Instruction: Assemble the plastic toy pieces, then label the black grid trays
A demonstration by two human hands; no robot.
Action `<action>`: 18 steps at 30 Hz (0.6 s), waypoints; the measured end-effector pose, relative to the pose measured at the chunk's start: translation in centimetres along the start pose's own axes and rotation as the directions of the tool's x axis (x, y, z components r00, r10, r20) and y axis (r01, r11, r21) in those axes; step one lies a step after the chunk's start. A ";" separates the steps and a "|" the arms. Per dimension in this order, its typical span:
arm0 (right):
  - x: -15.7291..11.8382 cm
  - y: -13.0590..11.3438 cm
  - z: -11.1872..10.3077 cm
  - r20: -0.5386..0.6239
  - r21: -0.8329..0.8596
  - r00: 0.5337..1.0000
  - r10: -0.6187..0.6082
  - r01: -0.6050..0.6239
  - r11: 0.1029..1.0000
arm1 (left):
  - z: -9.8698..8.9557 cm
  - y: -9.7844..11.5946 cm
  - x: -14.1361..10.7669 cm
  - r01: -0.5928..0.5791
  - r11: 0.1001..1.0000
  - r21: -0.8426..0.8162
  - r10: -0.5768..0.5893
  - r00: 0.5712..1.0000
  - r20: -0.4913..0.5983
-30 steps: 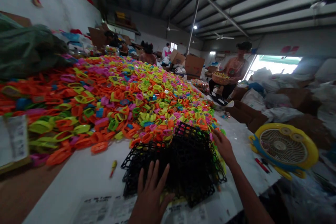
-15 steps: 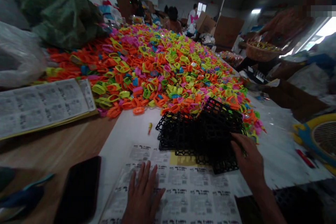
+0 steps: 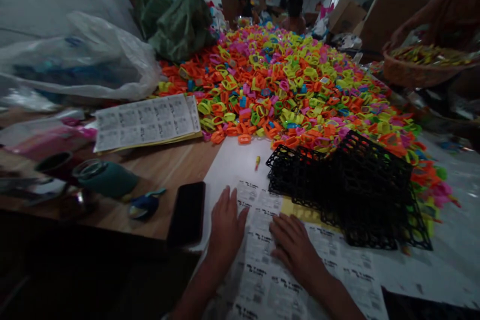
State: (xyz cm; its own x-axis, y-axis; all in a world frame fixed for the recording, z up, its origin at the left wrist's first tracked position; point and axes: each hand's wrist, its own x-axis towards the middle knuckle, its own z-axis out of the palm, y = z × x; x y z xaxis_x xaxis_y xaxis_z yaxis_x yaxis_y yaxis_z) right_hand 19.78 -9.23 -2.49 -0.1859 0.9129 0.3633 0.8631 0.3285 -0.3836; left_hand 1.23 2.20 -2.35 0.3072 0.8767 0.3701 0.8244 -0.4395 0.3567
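Note:
A sheet of printed labels lies on the white tabletop before me. My left hand rests on its left edge, fingers stretched out and the thumb apart. Over the middle of the sheet lies my right hand, fingers extended and pointing up and left, with nothing seen in it. Black lattice trays sit in a loose stack beyond the sheet, partly covering its far right part and a yellow strip. A small yellow and red piece lies to the left of the trays.
A large heap of colourful plastic pieces fills the back of the table. To the left are a phone, a stack of label sheets, a teal cup and a plastic bag. A person holds a basket at right.
My right hand has left the black trays and moved left onto the label sheet. The trays now lie more spread to the right. The view has turned left.

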 end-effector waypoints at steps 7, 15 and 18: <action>-0.3 2.6 2.3 -0.128 -0.087 0.983 -0.132 0.121 0.989 | -1.7 -1.9 6.0 0.450 0.881 -0.147 -0.351 0.829 0.436; 1.4 4.2 4.8 -0.517 -0.108 0.814 -0.266 0.246 0.963 | -1.6 -3.8 7.1 0.481 0.861 -0.167 -0.385 0.830 0.404; 1.1 3.2 0.1 -0.396 0.021 0.904 -0.164 0.187 0.982 | -1.1 -4.4 6.4 0.484 0.860 -0.164 -0.401 0.838 0.371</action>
State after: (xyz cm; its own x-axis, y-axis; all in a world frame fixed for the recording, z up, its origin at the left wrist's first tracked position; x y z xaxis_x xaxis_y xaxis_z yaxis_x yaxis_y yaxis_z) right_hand 22.28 -7.20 -3.40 -0.1239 0.6752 0.7272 0.8030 0.4988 -0.3263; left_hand -0.90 9.52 -0.61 0.1036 0.9831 -0.1511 0.7796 0.0141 0.6261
